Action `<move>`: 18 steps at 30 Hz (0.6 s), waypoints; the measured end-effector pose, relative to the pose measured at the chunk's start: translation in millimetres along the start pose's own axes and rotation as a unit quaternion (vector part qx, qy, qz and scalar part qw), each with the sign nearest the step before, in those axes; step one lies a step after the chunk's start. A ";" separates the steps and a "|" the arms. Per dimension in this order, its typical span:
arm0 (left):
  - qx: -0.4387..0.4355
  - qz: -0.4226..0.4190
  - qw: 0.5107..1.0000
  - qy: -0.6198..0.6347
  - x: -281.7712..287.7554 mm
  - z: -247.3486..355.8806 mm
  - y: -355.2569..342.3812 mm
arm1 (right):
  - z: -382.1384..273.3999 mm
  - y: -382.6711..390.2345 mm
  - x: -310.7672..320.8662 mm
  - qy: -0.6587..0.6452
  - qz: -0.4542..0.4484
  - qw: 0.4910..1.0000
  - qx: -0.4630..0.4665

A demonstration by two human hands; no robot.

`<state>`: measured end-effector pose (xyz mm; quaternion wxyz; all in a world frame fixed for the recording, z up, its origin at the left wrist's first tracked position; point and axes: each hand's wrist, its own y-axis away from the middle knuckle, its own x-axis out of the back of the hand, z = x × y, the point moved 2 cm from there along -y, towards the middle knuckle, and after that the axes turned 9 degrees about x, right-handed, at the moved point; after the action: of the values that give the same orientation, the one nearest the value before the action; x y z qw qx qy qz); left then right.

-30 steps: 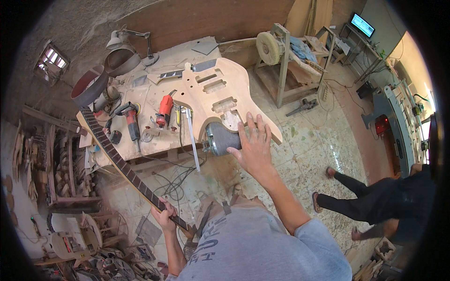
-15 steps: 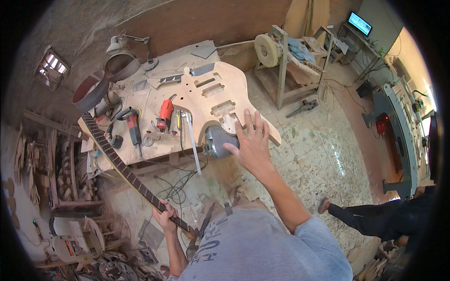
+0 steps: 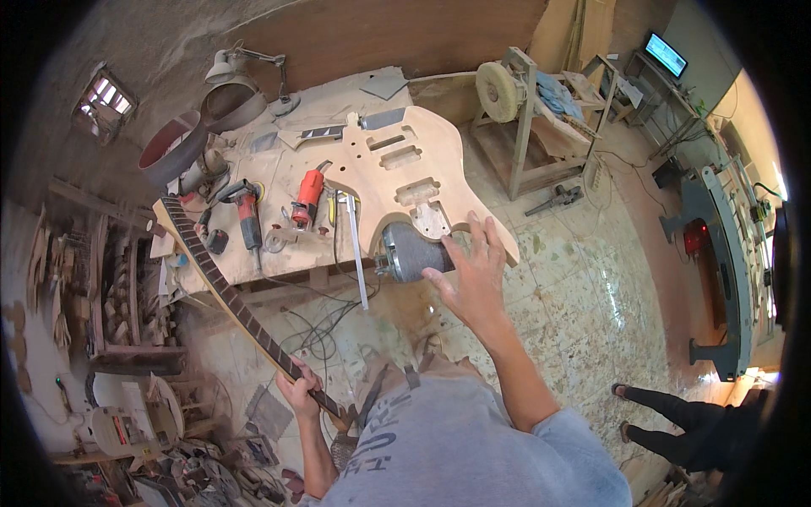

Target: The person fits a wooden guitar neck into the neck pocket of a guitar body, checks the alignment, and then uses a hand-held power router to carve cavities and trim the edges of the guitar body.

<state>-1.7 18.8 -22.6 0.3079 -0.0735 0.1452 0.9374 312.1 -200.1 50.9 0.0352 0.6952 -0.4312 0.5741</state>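
You're wearing a faded grey-blue T-shirt, its cloth lightly creased, with dark block lettering across the chest (rather worn-looking, and slanting when viewed from above). Your right sleeve is short and loose, in a slightly paler, bluer tone than the front, with soft folds. Your right forearm is bare, as is your left forearm, and both your right grip and your left grip are bare too. Below the shirt you have on tan-brown legwear, whose full cut is too hidden to tell.
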 end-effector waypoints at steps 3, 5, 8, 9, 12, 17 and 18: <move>0.015 0.021 1.000 0.015 2.3 -2.9 -0.8 | 5.9 5.6 -0.3 -0.009 0.021 1.000 -0.009; 0.029 0.035 0.999 0.029 5.6 -7.3 -3.9 | 5.1 1.8 5.3 -0.016 0.015 1.000 -0.006; 0.045 0.052 0.997 0.034 9.5 -6.5 -9.0 | -1.7 0.7 15.7 -0.035 0.039 0.999 0.002; 0.055 0.055 0.996 0.033 7.5 -6.9 -9.5 | -2.8 3.4 17.6 -0.059 0.049 0.997 0.005; 0.060 0.062 0.996 0.031 6.8 -3.5 -10.3 | -9.3 19.3 16.3 -0.141 0.056 0.988 0.001; 0.058 0.042 0.997 -0.001 17.5 -0.1 -18.9 | -21.9 27.0 12.4 -0.111 0.093 0.989 0.032; 0.057 0.040 0.998 0.003 19.6 0.7 -21.8 | -21.0 23.4 12.3 -0.106 0.103 0.989 0.020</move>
<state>-4.3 46.7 -31.4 0.2732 -0.0533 0.2021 0.9390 280.5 -210.2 57.8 -0.0841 0.7043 -0.4904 0.5063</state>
